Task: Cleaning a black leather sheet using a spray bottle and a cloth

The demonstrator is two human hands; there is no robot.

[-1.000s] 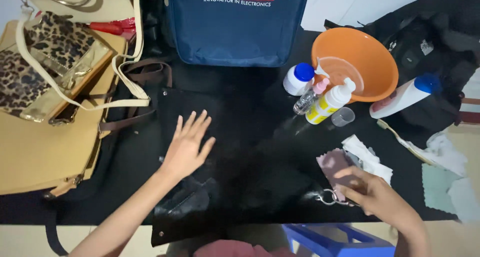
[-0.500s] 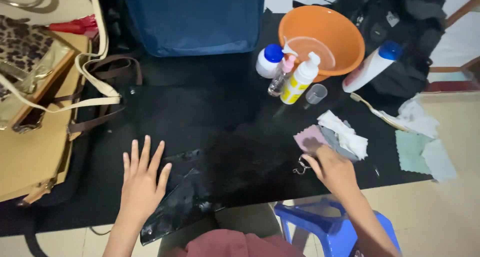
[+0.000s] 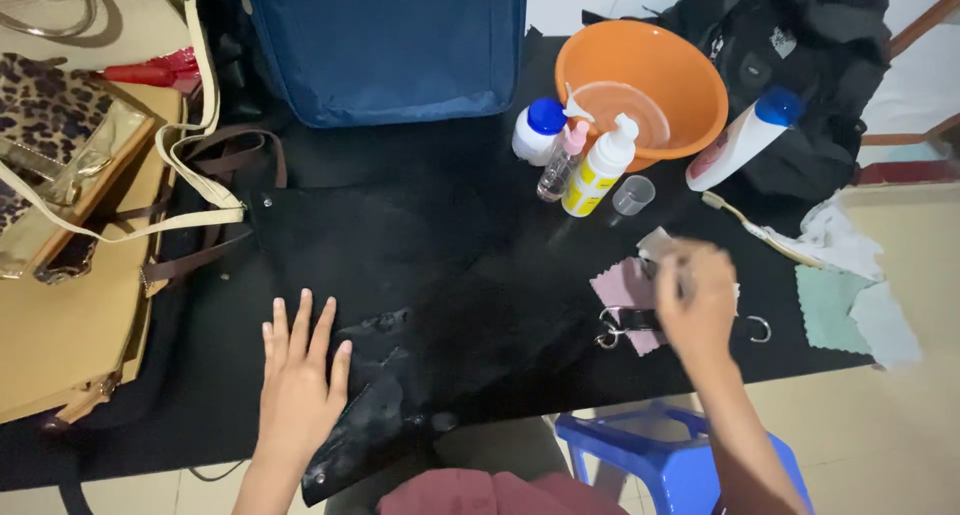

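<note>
Four bottles (image 3: 600,165) — one orange bowl (image 3: 640,80), one blue bag (image 3: 385,50), one clear cup (image 3: 633,194), two hands (image 3: 300,385).

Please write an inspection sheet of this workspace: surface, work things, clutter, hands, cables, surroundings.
Surface: black mat, mostly covered.
Work things: black bag lying flat; pink cloth and metal clips by the right hand.
Clutter: orange basin, bottles, small cup, white tube, blue bag, tan bags.
Hands: left hand flat on the black bag; right hand blurred, grip unclear.
Cables: nothing seen.
Surroundings: blue stool, pale floor.
</note>
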